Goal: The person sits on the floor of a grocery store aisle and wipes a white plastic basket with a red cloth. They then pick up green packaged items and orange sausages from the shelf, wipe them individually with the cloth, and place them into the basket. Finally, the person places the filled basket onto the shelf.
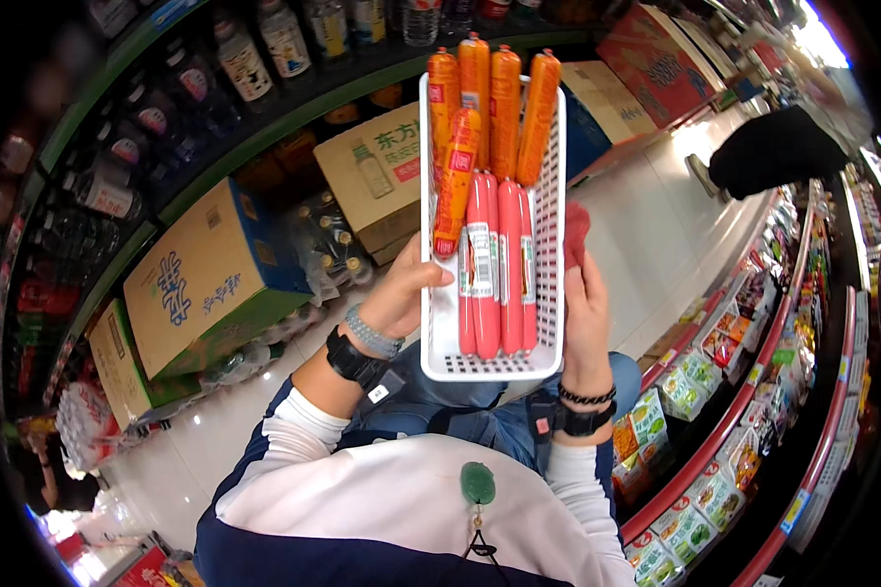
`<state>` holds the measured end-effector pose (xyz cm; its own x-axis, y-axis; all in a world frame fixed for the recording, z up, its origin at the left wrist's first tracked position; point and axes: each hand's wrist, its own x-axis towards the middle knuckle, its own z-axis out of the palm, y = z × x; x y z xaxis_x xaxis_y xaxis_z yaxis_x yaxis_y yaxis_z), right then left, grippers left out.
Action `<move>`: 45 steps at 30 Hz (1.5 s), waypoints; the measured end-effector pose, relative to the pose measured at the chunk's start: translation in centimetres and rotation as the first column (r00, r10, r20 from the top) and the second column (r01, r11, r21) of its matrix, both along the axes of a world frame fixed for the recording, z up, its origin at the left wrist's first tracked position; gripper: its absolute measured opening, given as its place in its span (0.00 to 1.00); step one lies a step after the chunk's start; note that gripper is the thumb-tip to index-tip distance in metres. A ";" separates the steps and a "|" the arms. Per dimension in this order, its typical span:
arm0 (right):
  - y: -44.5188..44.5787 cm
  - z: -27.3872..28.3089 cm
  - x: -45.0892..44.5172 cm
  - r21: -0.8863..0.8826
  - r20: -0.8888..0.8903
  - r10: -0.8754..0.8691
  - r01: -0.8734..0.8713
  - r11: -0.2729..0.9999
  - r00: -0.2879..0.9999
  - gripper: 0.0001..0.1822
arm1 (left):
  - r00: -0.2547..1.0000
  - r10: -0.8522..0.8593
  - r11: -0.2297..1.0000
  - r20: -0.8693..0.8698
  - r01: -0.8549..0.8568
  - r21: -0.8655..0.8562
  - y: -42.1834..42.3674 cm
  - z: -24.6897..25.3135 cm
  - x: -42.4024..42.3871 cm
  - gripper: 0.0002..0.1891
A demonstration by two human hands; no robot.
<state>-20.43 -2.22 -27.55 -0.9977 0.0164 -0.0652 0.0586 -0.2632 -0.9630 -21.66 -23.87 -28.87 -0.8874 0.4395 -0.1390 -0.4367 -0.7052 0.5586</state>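
Note:
A white plastic basket [440,351] is held up in front of me. My left hand [404,286] grips its left wall, thumb over the rim. On the right side, my right hand [586,308] supports the basket and also has a red cloth [576,233] at its fingers. Several orange-wrapped sausages [504,110] stand in the basket's far half, and one of them [457,183] lies slanted over the others. Nearer to me lie pink sausages [512,271] in clear film with white labels. The fingers under the basket are hidden.
Bottled drinks [242,62] line the shelf at the left and top. Below it stand cardboard cartons [191,279] and wrapped bottles [334,235] on the floor. Red-edged shelves [734,411] with packaged snacks curve along the right. A person in dark trousers [778,154] is in the aisle, upper right.

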 end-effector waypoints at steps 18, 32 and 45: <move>6.4 3.3 0.0 -0.383 0.028 -0.405 0.384 0.840 0.914 0.21 | 0.813 0.570 0.819 0.115 -0.573 -0.009 -3.5 -12.1 -10.3 0.21; 8.4 1.8 0.1 -0.255 0.156 -0.529 0.552 0.794 0.834 0.24 | 0.655 0.749 0.621 0.102 -0.640 -0.452 1.3 -11.8 -13.4 0.20; 10.3 0.7 -1.2 -0.076 0.033 -0.435 0.436 0.897 0.900 0.24 | 0.774 0.633 0.622 0.019 -0.495 -0.607 0.5 -12.5 -13.3 0.13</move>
<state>-21.60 8.08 -26.89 -0.8909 0.4433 -0.0992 -0.0652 -0.3408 -0.9379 -34.93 -23.39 -41.41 -0.8488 -0.3527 -0.3939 -0.2103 -0.4583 0.8635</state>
